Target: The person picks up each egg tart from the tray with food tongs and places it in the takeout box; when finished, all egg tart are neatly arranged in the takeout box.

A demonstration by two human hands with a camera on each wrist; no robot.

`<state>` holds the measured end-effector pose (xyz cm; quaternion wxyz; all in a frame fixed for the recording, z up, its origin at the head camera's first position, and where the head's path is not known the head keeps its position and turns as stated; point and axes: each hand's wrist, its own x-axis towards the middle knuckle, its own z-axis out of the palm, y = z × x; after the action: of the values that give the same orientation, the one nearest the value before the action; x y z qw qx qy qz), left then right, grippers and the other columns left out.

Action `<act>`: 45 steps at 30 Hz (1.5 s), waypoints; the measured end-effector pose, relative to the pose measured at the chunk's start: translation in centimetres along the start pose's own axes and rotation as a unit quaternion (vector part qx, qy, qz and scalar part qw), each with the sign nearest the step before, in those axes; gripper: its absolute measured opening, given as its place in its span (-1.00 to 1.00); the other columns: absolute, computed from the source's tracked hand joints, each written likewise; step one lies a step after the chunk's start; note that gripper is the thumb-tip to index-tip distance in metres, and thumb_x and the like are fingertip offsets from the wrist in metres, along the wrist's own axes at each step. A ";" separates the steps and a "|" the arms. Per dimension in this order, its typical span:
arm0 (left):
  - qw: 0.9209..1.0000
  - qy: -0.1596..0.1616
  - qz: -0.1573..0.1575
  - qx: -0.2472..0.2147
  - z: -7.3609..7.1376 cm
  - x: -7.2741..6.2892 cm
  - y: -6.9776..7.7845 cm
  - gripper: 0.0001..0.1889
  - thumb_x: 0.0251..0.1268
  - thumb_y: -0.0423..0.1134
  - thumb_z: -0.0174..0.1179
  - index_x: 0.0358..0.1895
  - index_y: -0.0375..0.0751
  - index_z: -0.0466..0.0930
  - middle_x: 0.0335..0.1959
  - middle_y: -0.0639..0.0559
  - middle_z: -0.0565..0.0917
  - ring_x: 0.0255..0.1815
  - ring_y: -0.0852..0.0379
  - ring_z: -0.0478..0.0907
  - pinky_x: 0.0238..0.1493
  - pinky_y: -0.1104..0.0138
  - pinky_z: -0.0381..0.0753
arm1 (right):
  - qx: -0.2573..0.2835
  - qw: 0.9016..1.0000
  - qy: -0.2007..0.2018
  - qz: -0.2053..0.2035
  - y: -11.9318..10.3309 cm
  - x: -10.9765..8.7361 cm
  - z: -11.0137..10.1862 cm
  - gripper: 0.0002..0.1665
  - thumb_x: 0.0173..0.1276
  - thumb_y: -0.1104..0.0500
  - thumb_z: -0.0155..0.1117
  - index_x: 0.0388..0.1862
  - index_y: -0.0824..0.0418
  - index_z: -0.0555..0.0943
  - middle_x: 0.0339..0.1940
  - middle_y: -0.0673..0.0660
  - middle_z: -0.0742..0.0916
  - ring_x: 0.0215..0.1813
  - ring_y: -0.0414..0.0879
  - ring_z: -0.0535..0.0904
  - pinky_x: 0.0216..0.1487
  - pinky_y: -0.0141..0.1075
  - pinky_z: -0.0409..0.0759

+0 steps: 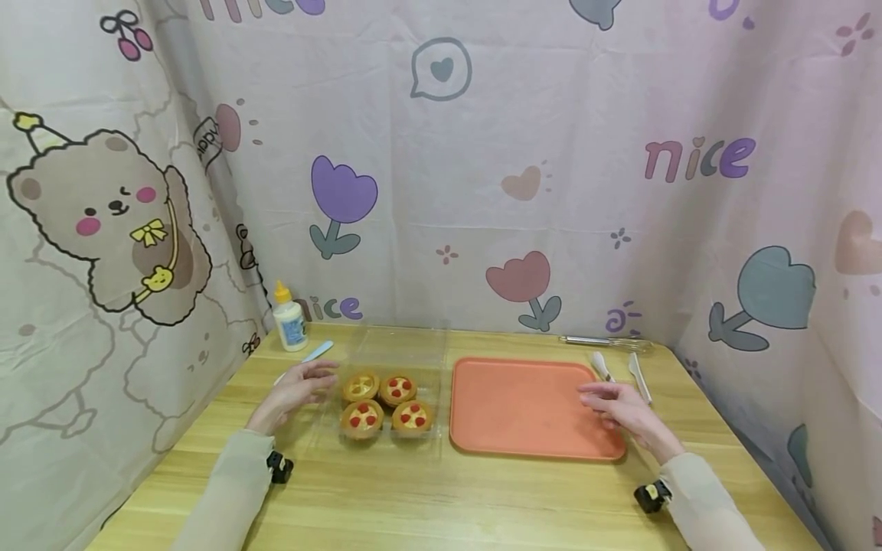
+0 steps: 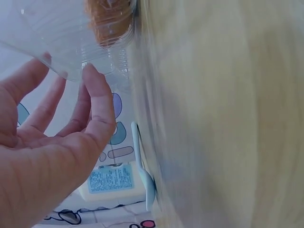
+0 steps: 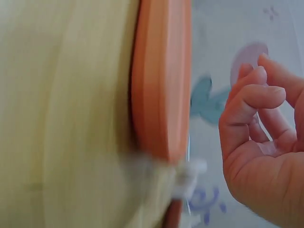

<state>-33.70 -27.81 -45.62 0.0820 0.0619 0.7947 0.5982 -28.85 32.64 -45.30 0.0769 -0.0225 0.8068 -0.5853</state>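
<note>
Several small tarts [image 1: 362, 418] sit in a clear plastic clamshell box [image 1: 403, 346], its lid raised at the back. Most carry red berry-like pieces on a pale filling. My left hand [image 1: 292, 392] is at the box's left side, fingers loosely bent; in the left wrist view its fingertips [image 2: 90, 71] reach the clear plastic edge, but contact cannot be told. An orange-pink tray [image 1: 520, 405] lies flat to the right of the box. Over the tray's right end hovers my right hand [image 1: 630, 413], fingers loosely curled with nothing between them.
A white bottle with a yellow cap [image 1: 291, 320] stands at the back left, near a light blue utensil [image 1: 318, 351]. Behind the tray lies a whisk [image 1: 606, 342]. A white-handled utensil [image 1: 602, 366] and a white knife [image 1: 639, 377] lie by the tray's right end.
</note>
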 end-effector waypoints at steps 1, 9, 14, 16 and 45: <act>1.000 0.000 0.000 0.001 0.0 0.1 0.0 -0.40 0.43 -0.20 0.15 0.43 -0.35 0.23 0.30 -0.39 0.37 0.15 -0.16 0.49 0.02 0.22 0.63 | 0.007 1.000 0.000 -0.001 -0.1 0.3 0.7 -0.38 0.38 0.17 0.30 0.30 0.50 0.41 -0.33 0.03 0.66 -0.55 -0.28 0.39 -0.56 -0.44 0.45; 1.000 0.006 0.005 0.015 0.1 0.5 0.3 -0.43 0.49 -0.21 0.09 0.45 -0.33 0.21 0.33 -0.42 0.34 0.24 -0.25 0.43 0.13 0.08 0.60 | 0.019 0.999 -0.039 -0.003 -1.8 2.5 5.7 -0.40 0.36 0.18 0.30 0.28 0.49 0.44 -0.38 0.07 0.69 -0.48 -0.23 0.48 -0.55 -0.44 0.48; 1.000 0.009 0.004 0.018 0.1 0.8 0.5 -0.43 0.49 -0.20 0.08 0.45 -0.33 0.21 0.35 -0.41 0.33 0.24 -0.24 0.44 0.14 0.06 0.59 | 0.020 0.998 -0.066 -0.010 -2.8 3.8 8.8 -0.43 0.36 0.17 0.30 0.25 0.48 0.48 -0.29 0.14 0.74 -0.40 -0.19 0.55 -0.48 -0.43 0.55; 1.000 0.010 0.006 0.018 0.2 1.0 0.5 -0.44 0.50 -0.20 0.07 0.45 -0.34 0.20 0.35 -0.42 0.32 0.24 -0.25 0.43 0.14 0.06 0.59 | 0.023 0.997 -0.074 -0.014 -3.2 4.3 10.1 -0.45 0.37 0.17 0.31 0.23 0.47 0.50 -0.24 0.19 0.75 -0.39 -0.18 0.57 -0.46 -0.42 0.56; 0.999 -0.005 -0.002 -0.035 0.1 3.4 0.4 -0.42 0.51 -0.39 -0.04 0.52 -0.31 0.05 0.49 -0.39 0.16 0.35 -0.26 0.37 0.19 0.11 0.58 | 0.021 0.993 -0.060 -0.099 -7.2 10.3 20.9 -0.56 0.45 0.32 0.15 0.28 0.37 0.50 0.20 0.41 0.60 0.07 0.15 0.64 0.03 -0.09 0.70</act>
<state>-37.04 -26.91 -45.42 0.0888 0.0604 0.7730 0.6252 -36.28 9.40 -45.81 0.0669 -0.1359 0.7819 -0.6047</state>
